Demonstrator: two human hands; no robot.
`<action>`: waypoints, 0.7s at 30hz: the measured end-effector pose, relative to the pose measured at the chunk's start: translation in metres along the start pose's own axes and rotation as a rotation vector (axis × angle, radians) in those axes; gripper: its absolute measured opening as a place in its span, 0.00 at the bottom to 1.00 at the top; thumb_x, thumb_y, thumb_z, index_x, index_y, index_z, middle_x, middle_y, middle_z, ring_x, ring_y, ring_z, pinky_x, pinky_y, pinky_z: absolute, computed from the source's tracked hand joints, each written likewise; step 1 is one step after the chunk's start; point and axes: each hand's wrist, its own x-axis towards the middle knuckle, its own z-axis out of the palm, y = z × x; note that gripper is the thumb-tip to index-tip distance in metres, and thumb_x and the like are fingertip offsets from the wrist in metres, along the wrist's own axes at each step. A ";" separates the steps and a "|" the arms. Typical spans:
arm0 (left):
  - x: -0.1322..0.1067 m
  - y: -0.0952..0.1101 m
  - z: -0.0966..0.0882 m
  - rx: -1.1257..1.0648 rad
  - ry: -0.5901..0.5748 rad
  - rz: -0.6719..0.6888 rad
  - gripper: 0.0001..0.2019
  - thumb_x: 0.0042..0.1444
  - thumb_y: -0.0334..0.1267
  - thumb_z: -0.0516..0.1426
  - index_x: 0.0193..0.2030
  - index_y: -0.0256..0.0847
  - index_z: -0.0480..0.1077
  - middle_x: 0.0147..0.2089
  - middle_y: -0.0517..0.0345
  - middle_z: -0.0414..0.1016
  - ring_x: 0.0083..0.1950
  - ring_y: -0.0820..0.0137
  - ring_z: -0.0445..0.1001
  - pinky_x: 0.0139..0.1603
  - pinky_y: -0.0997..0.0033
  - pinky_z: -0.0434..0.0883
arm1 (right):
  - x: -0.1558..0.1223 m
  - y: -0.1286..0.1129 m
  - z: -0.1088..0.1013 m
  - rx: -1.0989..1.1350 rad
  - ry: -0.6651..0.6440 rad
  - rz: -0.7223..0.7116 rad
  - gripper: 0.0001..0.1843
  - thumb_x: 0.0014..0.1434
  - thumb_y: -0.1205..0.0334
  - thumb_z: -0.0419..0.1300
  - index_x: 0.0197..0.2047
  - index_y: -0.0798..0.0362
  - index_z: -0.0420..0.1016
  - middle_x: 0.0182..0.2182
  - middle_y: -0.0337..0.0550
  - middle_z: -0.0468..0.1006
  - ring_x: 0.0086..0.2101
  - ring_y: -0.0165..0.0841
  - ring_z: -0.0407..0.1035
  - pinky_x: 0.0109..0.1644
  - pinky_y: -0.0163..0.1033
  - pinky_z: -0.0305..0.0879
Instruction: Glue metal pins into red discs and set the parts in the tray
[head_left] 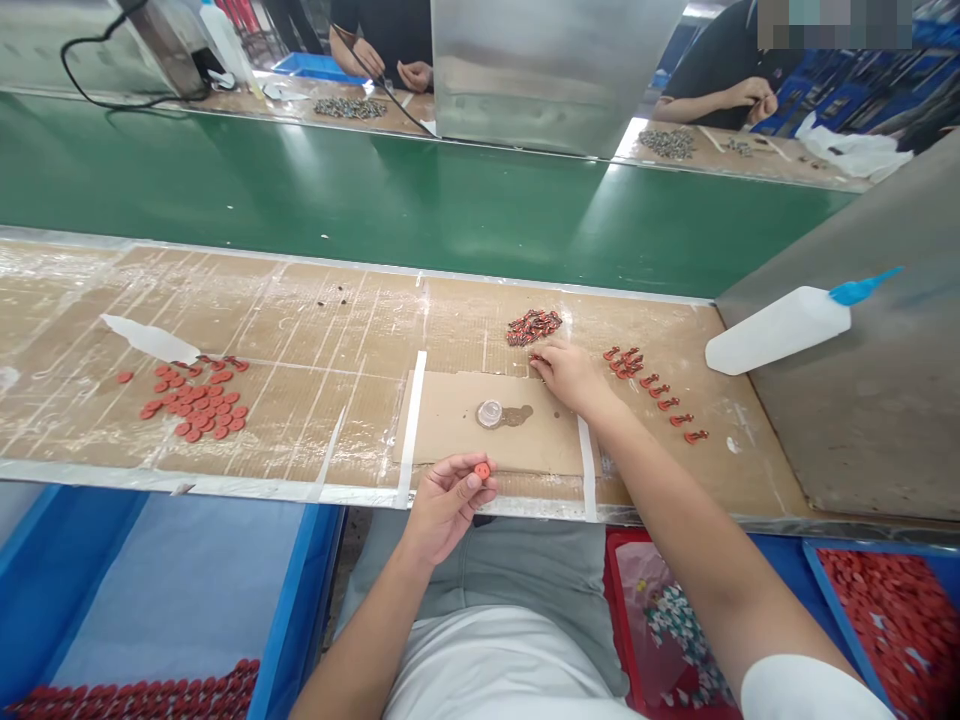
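red plastic disc [482, 470], round face up, in left hand [448, 508]

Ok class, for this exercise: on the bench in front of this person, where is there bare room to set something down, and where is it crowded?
Bare bench shows between the red discs and the cardboard pad, and between the red clips and the white bottle. It is most crowded around the right hand, beside the heap of red parts.

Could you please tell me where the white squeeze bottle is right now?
In the head view, the white squeeze bottle lies at the workbench's right end, beside the grey metal panel, right of the red parts.
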 end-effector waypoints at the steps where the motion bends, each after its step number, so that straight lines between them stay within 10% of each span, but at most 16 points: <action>1: 0.000 0.000 0.000 -0.001 0.004 0.003 0.13 0.45 0.34 0.72 0.40 0.39 0.80 0.40 0.53 0.83 0.35 0.74 0.81 0.38 0.79 0.79 | -0.002 0.000 -0.001 0.016 0.018 0.003 0.12 0.63 0.66 0.58 0.46 0.53 0.81 0.45 0.50 0.82 0.45 0.40 0.76 0.52 0.44 0.70; 9: 0.000 0.002 0.001 -0.033 0.024 0.003 0.15 0.43 0.33 0.73 0.40 0.39 0.81 0.41 0.52 0.83 0.35 0.73 0.82 0.38 0.79 0.79 | -0.038 -0.002 -0.002 0.288 0.291 0.253 0.13 0.54 0.51 0.67 0.39 0.49 0.85 0.36 0.42 0.86 0.31 0.37 0.79 0.38 0.41 0.76; 21: 0.015 0.012 0.004 -0.031 0.058 0.166 0.16 0.42 0.35 0.73 0.40 0.40 0.81 0.41 0.53 0.83 0.34 0.74 0.81 0.37 0.79 0.79 | -0.056 -0.036 0.005 0.490 0.374 0.217 0.14 0.56 0.50 0.67 0.41 0.48 0.84 0.38 0.43 0.86 0.30 0.35 0.78 0.37 0.41 0.77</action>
